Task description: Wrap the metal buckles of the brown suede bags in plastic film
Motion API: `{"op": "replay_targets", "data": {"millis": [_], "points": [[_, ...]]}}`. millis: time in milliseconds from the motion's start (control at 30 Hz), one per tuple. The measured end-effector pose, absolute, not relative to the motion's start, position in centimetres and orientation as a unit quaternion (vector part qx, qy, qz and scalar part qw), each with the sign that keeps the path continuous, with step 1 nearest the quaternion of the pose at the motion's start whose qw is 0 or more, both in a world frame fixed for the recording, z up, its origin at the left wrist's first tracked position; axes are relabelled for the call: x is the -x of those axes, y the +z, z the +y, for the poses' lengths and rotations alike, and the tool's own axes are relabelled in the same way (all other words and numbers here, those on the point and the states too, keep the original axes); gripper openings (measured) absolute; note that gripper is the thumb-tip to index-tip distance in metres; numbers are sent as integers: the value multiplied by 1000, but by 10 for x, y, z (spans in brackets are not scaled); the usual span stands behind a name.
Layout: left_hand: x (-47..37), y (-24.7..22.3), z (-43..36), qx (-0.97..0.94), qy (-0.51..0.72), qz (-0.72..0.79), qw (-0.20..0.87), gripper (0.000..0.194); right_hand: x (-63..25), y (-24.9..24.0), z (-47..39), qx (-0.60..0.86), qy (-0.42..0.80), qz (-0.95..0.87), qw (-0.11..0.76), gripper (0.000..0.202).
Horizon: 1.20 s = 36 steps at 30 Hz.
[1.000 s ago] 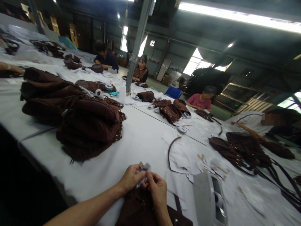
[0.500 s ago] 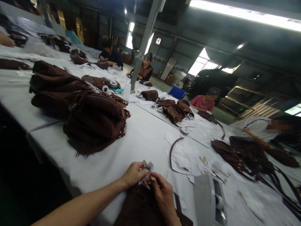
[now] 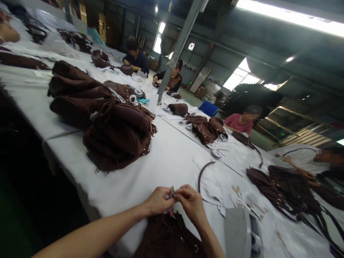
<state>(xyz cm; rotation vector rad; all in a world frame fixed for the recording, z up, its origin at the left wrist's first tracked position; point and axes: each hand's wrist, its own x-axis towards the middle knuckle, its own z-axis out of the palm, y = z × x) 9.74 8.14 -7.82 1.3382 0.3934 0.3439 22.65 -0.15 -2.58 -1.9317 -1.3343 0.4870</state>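
1. The left hand (image 3: 158,201) and right hand (image 3: 191,202) meet fingertip to fingertip over the near edge of the white table (image 3: 166,161). Both are pinched closed on one small clear wrapper (image 3: 170,194), which sits between the two thumbs.
2. Versus half a second ago: the wrapper then stood out of the left fingers as a longer, crumpled strip; now only a short tip with a pale tab shows above the fingertips. The right hand has come up and inward to close on it; before, it sat lower and slightly apart.
3. A dark brown bag (image 3: 166,238) lies directly under the hands, at the table's near edge, touching the wrists. Its position under the hands is unchanged.
4. The view has swung: everything on the table sits further right and higher in the picture than before.
5. The stack of brown fringed bags (image 3: 118,132) rests well to the left of the hands, far side.
6. A curved brown strap (image 3: 202,172) lies just beyond the right hand among white paper scraps (image 3: 215,186).
7. A grey tape dispenser (image 3: 242,233) stands just right of the right forearm.
8. Several other people (image 3: 243,120) sit along the table's far side, well apart from these hands.
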Motion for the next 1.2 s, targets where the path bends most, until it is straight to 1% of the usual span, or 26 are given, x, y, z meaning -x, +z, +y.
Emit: {"op": "replay_targets", "data": {"millis": [67, 167, 200, 233, 267, 333, 400, 500, 600, 733, 867, 1000, 1200], "points": [[-97, -78, 81, -613, 158, 183, 752, 21, -231, -25, 3, 760, 217, -499, 356, 6], [-96, -78, 80, -608, 151, 180, 758, 19, -237, -18, 10, 763, 262, -486, 335, 34], [-96, -78, 80, -606, 149, 177, 761, 18, -238, -14, 12, 761, 277, -488, 325, 40], [-95, -77, 80, -604, 148, 174, 763, 18, -239, -10, 13, 758, 292, -493, 313, 41], [-95, -77, 80, -603, 148, 171, 765, 18, -240, -6, 15, 753, 306, -498, 301, 38], [-95, -77, 80, -604, 148, 165, 766, 19, -240, 0, 17, 743, 336, -509, 275, 26], [-95, -76, 80, -607, 146, 160, 765, 23, -239, 4, 18, 733, 361, -515, 258, 17], [-96, -76, 80, -613, 145, 156, 761, 26, -238, 4, 18, 728, 381, -513, 247, 23], [-97, -77, 81, -619, 144, 161, 755, 24, -240, 3, 18, 727, 395, -511, 233, 30], [-98, -78, 82, -624, 129, 167, 752, 20, -243, 10, 22, 724, 407, -519, 200, 27], [-98, -77, 83, -631, 114, 158, 751, 22, -242, 23, 31, 717, 427, -531, 146, 18], [-96, -75, 82, -642, 108, 153, 743, 25, -240, 32, 45, 703, 456, -541, 75, 19], [-94, -73, 81, -650, 100, 162, 735, 24, -238, 37, 60, 689, 485, -538, -27, 23]]}}
